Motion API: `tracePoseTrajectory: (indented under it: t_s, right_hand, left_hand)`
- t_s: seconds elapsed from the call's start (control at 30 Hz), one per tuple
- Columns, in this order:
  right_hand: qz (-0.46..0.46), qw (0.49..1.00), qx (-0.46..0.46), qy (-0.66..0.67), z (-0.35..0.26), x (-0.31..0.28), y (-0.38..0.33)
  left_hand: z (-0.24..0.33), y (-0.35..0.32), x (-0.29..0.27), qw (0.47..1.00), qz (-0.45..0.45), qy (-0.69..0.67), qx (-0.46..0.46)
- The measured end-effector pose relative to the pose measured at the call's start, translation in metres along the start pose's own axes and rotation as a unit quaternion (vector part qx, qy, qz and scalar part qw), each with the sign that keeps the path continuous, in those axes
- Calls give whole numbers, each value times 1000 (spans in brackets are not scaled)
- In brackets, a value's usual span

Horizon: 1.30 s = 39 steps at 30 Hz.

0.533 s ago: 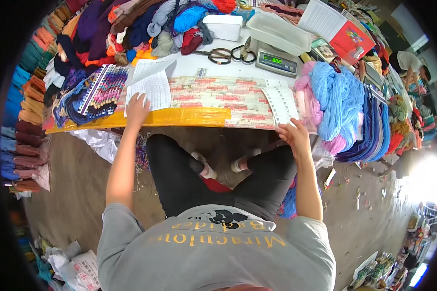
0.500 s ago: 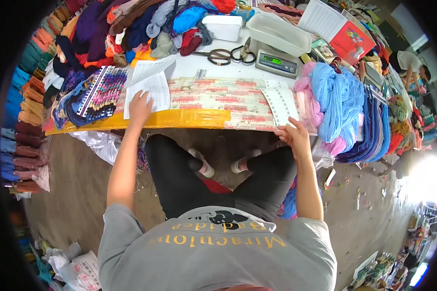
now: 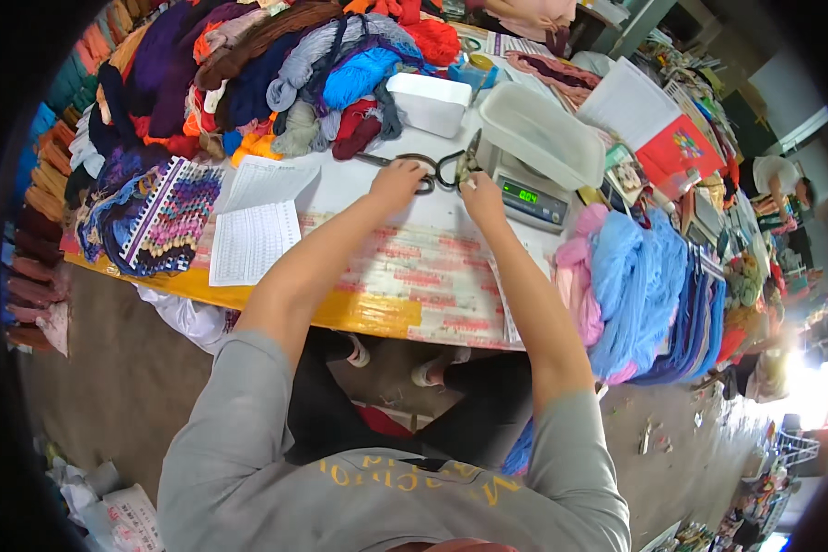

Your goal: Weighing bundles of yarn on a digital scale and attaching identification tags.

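Both my arms stretch forward over the table. My left hand (image 3: 398, 187) lies with bent fingers on the dark handle loops of one pair of scissors (image 3: 370, 159), whose blades point left. To its right, my right hand (image 3: 479, 195) is closed at the handle of a second pair of scissors (image 3: 450, 166), its blades pointing away from me; the fingers hide part of that handle. A digital scale (image 3: 530, 199) with a clear plastic tray (image 3: 538, 138) on top stands just right of this hand. A label sheet (image 3: 506, 285) is partly covered by my right forearm.
Yarn skeins (image 3: 368, 75) pile up at the back left beside a white plastic box (image 3: 430, 104). A printed sheet (image 3: 253, 244) lies near a woven sample card (image 3: 170, 221). Blue yarn (image 3: 630, 276) hangs over the right edge. Another person (image 3: 529, 13) is across the table.
Both hands have moved forward and inward: the left off the printed sheet, the right off the label sheet, onto the scissors. My body has leaned closer to the table.
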State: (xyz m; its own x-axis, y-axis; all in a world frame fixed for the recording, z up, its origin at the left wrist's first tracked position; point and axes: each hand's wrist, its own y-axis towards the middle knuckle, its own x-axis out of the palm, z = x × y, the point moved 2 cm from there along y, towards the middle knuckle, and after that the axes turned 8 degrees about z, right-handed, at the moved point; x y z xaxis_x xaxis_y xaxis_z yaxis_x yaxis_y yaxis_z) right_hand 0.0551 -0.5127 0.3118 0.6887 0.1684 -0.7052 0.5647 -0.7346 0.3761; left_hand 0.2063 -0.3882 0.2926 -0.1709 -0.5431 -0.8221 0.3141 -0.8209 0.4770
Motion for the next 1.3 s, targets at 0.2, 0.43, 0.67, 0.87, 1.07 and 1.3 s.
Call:
tracePoseTrajectory:
  t_s: [0.2, 0.43, 0.67, 0.87, 1.07, 1.3]
  right_hand:
    - [-111, 975, 97, -164, -17, 23, 44]
    - [-73, 985, 152, -45, -17, 8, 39]
    - [-158, 970, 142, 116, -41, -35, -11]
    - [-186, 981, 60, 15, -54, -40, -23]
    - [-130, 972, -192, -27, -62, -4, 12]
    - [-45, 940, -324, -99, -13, 55, 76]
  left_hand:
    - [13, -25, -19, 996, -36, 71, 47]
    - [-13, 14, -6, 993, 33, 107, 24]
    - [-56, 69, 34, 987, 89, 129, -33]
    - [-63, 84, 39, 992, 57, 103, -42]
    - [-145, 39, -14, 936, 241, -134, -220]
    - [-89, 46, -73, 930, 317, -107, -150]
